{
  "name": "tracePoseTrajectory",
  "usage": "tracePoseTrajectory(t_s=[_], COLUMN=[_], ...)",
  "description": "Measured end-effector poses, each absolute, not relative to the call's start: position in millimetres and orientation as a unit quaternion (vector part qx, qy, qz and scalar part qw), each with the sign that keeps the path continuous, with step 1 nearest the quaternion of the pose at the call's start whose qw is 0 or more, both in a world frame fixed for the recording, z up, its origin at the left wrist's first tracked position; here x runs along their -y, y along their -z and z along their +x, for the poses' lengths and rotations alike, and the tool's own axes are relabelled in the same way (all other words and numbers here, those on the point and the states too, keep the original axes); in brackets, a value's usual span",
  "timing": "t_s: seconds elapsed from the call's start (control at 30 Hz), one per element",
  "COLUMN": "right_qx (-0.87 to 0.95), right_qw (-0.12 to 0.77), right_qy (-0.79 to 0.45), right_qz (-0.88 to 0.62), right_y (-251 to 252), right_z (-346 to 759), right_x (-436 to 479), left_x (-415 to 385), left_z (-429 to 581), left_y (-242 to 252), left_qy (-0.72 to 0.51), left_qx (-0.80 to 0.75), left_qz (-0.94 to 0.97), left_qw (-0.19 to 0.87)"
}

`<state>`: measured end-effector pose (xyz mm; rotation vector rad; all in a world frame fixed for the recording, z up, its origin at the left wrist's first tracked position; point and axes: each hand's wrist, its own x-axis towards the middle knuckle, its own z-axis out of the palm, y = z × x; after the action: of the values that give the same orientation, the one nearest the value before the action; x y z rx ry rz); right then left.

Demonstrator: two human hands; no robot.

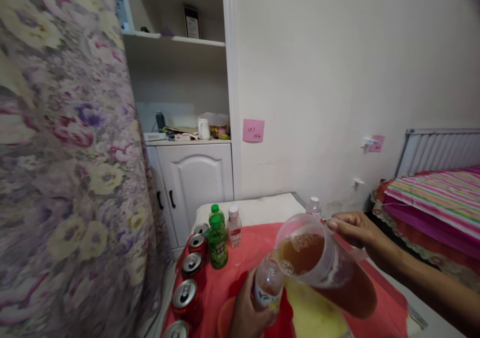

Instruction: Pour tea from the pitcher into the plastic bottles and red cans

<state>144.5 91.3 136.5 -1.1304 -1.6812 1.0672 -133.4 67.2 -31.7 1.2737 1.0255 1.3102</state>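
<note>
My left hand (245, 312) is wrapped around a small clear bottle (268, 283) with a label, its mouth uncapped and facing up. My right hand (356, 228) grips the handle of a translucent plastic jug (332, 273) of brown liquid with bubbles on top. The jug is tilted left, its lip right beside the bottle's mouth; whether liquid is flowing between them I cannot tell. Below the jug lies something flat and yellow (317, 312). An orange round rim (225, 318) shows partly behind my left hand.
Several drink cans (185, 294) line the table's left side. Near them stand two green-capped bottles (218, 243) and a white-capped bottle (234, 227). Another white-capped bottle (314, 206) is behind the jug. A red cover (255, 240) lies on the table; a floral curtain (75, 153) hangs left.
</note>
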Motion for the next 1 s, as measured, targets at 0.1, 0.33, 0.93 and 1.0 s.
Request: tracePoseTrajectory(t_s=[0.1,0.33,0.93,1.0], right_qx=[0.664,0.67,0.673,0.673], right_qw=[0.414,0.411,0.4,0.403], right_qy=[-0.427,-0.417,-0.42,-0.417], right_qz=[-0.453,-0.457,-0.46,-0.46], right_y=[-136.7,-136.5,-138.0,-138.3], right_z=[144.3,143.5,144.7,144.7], right_x=[-91.1,-93.1,-92.8,-92.6], left_x=[-68.6,-68.9,-69.9,-70.7], left_z=[-134.3,-134.6,-130.8,-131.5], left_y=[34.7,34.8,42.8,44.6], left_qy=[-0.541,-0.546,-0.57,-0.572], left_qx=[-0.429,-0.415,-0.411,-0.414], left_qz=[0.52,0.522,0.502,0.501], left_qw=[0.502,0.507,0.504,0.499])
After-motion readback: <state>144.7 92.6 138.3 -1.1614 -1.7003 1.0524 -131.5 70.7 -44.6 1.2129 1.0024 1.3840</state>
